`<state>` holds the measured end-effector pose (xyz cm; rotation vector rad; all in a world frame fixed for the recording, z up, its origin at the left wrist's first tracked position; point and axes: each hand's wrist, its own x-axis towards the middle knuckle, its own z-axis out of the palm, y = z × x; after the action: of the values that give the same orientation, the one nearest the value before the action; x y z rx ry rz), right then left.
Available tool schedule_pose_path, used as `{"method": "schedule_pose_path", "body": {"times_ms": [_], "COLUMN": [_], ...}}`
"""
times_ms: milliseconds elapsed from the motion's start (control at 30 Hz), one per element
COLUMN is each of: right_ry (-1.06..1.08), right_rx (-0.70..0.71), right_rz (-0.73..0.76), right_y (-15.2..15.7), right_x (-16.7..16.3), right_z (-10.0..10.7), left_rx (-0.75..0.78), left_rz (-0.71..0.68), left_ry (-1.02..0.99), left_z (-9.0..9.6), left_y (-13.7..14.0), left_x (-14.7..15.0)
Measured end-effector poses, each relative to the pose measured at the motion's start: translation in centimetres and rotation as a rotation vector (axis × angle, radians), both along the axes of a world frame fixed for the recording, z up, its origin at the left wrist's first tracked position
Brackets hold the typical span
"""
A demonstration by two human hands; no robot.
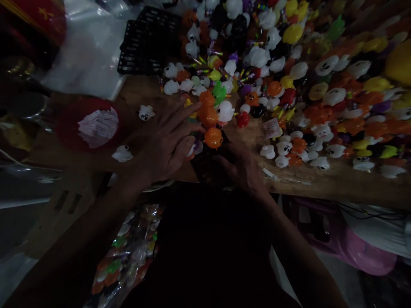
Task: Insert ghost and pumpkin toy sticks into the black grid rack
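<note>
Left hand (168,139), fingers spread, beside orange toys (208,114); right hand (242,164) shadowed, its grip indeterminable. A sideways nudge might scatter these rounded toys.

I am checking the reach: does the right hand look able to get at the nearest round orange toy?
Probably yes: the round orange toy sits just beyond the right hand, with the left hand beside it, not between.

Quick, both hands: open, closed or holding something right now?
Left hand: open, spread beside the round orange toy.
Right hand: cannot tell; too dark beneath it to see any grip.
</note>
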<state>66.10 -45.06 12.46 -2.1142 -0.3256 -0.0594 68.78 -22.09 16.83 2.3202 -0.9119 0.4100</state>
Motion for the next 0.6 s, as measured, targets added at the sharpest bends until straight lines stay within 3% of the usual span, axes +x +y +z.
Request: {"method": "schedule_pose_path", "body": {"times_ms": [200,300,467,600], "right_ry": [0.043,0.052,0.095,0.109], "right_rx": [-0.07,-0.041,0.073,0.23], "right_rz": [-0.139,-0.113,0.019,-0.022], "right_y": [0.4,0.8,1.5,2.5], "right_x": [-0.6,-0.7,-0.2,0.8], "right_z": [0.1,0.5,-0.2,-1.8], "left_rx": [0.012,0.056,0.053,0.037], "left_rz": [0.008,0.014,0.027,0.006], "left_ry": [0.001,0.011,0.01,0.021], "left_z": [-0.2,-0.2,-0.2,-0.1], "left_y": [0.1,0.0,0.0,0.0], "left_x": [0.1,0.1,0.2,0.2]}}
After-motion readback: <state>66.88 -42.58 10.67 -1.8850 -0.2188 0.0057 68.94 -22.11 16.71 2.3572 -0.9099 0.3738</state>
